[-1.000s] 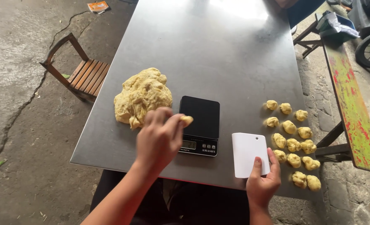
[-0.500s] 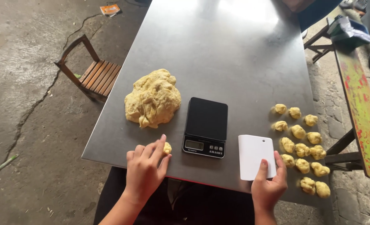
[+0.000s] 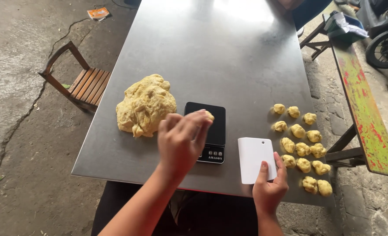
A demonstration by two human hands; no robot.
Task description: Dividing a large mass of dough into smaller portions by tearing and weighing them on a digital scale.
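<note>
The left hand point(image 3: 181, 142) hangs over the near left corner of the black scale point(image 3: 208, 131), its fingers point(image 3: 197, 120) pinched round a small dough piece point(image 3: 208, 116) that shows just past the fingertips, above the scale's dark platform. That lump is roundish, with no clear long axis that I can make out. The scale itself lies with its long side running away from the person, display strip at the near end. The right hand point(image 3: 269, 189) grips the near edge of a white scraper point(image 3: 256, 159), thumb on top and fingers curled behind it; the scraper lies flat on the steel bench point(image 3: 211, 52), a rounded rectangle with its longer side pointing away from the person, just right of the scale. To the left of the scale, almost touching it, sits the big dough mass point(image 3: 145, 105), lumpy and wider than it is deep. On the right the portioned dough balls point(image 3: 302, 146) lie in a loose double column running from mid-bench toward the near right edge, the last ones close to the rim. The whole far half of the bench is bare metal. A wooden chair point(image 3: 78, 81) stands off the left edge, and a painted green plank bench point(image 3: 366, 122) runs along the right.
</note>
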